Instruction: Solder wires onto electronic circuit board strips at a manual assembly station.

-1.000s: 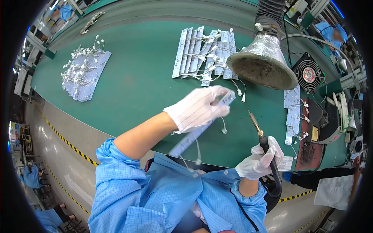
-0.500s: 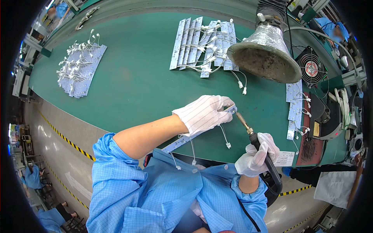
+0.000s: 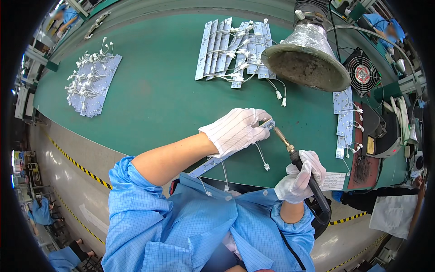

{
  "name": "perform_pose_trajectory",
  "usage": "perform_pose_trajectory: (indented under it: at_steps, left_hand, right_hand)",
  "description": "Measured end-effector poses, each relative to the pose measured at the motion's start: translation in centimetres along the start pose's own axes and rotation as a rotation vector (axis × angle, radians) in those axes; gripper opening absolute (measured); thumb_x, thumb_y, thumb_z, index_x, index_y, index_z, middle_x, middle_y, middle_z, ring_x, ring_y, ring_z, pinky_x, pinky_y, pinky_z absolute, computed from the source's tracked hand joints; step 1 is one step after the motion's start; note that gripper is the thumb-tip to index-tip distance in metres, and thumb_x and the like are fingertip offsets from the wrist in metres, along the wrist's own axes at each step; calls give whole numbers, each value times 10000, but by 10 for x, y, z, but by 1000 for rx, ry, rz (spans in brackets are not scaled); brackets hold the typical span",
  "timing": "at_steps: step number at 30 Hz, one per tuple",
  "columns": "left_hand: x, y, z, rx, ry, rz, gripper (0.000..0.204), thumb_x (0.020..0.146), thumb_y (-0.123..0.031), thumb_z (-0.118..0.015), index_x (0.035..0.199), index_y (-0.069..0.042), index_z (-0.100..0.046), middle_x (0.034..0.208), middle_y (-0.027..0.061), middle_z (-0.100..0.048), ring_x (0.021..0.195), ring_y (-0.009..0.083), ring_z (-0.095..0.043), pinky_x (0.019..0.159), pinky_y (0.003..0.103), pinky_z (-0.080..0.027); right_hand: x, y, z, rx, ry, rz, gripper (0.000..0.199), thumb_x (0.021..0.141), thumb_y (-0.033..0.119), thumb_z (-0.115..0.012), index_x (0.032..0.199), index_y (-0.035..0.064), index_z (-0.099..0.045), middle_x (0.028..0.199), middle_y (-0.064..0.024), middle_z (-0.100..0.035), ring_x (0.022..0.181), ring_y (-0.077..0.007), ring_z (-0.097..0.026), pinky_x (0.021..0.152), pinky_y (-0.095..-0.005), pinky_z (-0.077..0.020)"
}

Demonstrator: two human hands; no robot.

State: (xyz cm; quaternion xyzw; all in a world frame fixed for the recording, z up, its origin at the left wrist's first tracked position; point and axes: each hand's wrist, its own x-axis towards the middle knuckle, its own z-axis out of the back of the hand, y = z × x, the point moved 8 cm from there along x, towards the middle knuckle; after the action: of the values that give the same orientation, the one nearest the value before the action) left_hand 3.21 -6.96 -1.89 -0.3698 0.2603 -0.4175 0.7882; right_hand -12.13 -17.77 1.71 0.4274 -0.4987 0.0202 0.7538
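My left hand [image 3: 238, 130], in a white striped glove, is closed on a narrow circuit board strip [image 3: 209, 167] near its far right end. White wires with plugs [image 3: 266, 167] hang from the strip. My right hand [image 3: 300, 177], gloved too, grips the black handle of a soldering iron [image 3: 290, 148]. The iron's metal tip meets or nearly meets the end of the strip just beyond my left fingertips; actual contact is too small to tell. My left palm hides the middle of the strip.
A fume extraction hood [image 3: 308, 63] hangs over the back right. Wired board strips [image 3: 215, 50] lie at the back, with another pile [image 3: 97, 86] far left and several strips [image 3: 344, 118] at right. Beside them are a fan [image 3: 362, 76], soldering stand [image 3: 383, 136] and paper label [image 3: 334, 181].
The view has shifted slightly. Both hands keep their holds, and the iron tip stays at the end of the strip.
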Motion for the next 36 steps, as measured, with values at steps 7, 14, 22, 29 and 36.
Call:
perform_pose_trajectory:
  at_steps: [7,14,22,29,36]
  left_hand:
    - [1,1,-2,65,11,-39,385,847,-292,-564,1132,-35,-597,937,150,-634,812,251,-607,761,333,-483]
    - [3,10,-3,-80,74,141,371,845,-269,-556,1125,-30,-602,984,128,-641,853,233,-610,791,311,-483]
    - [3,10,-1,-133,55,154,366,850,-257,-571,1132,-25,-599,960,126,-644,852,196,-601,813,296,-477]
    - [1,7,1,-167,49,129,349,864,-245,-578,1139,-31,-596,970,102,-654,879,165,-602,843,286,-473]
    - [0,9,-2,-187,55,175,348,861,-235,-588,1140,-29,-596,975,101,-658,886,159,-608,841,279,-475]
  right_hand:
    - [-1,-3,1,31,17,-58,168,793,40,-504,940,-41,-508,737,-177,-602,583,-215,-517,534,-328,-440]
    - [-12,-4,8,-145,124,52,273,871,-48,-517,1122,7,-425,944,-172,-523,751,-238,-589,612,-336,-556]
    - [-10,1,1,-309,183,124,261,873,-27,-562,1086,12,-415,906,-154,-551,751,-230,-588,617,-339,-569]
    - [-13,-4,2,-210,227,62,278,890,38,-577,1109,22,-406,911,-150,-568,764,-235,-593,617,-344,-574]
    - [-13,0,1,-228,253,92,307,895,11,-549,1163,30,-401,931,-164,-570,773,-245,-598,629,-342,-566]
